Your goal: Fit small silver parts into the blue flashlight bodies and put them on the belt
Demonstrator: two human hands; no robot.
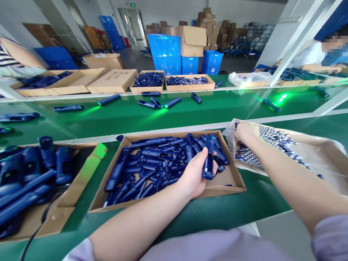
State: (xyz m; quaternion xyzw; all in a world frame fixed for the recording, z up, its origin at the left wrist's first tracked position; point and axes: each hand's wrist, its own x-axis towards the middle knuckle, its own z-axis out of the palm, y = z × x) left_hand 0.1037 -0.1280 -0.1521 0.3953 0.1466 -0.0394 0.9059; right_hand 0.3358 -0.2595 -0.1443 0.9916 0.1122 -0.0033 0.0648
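Note:
My left hand (196,172) is closed around a dark blue plastic tube housing (208,163) with a cut-out in its side, held upright and slightly tilted. It is above the right part of a shallow cardboard tray (231,177) heaped with similar blue housings (160,156). My right hand (246,131) reaches into the left far corner of a plastic-lined box (315,141) on the right. Rows of small silver-and-blue pen-like rods (274,139) lie in that box. The right fingers are bent downward, and what they grip is hidden.
Another carton (65,203) with larger blue housings and a black cable stands at left. Behind a white rail, more housings (173,102) lie on the green conveyor belt (130,119). Cardboard trays (190,87) line its far side. Co-workers (310,58) are at the far left and right.

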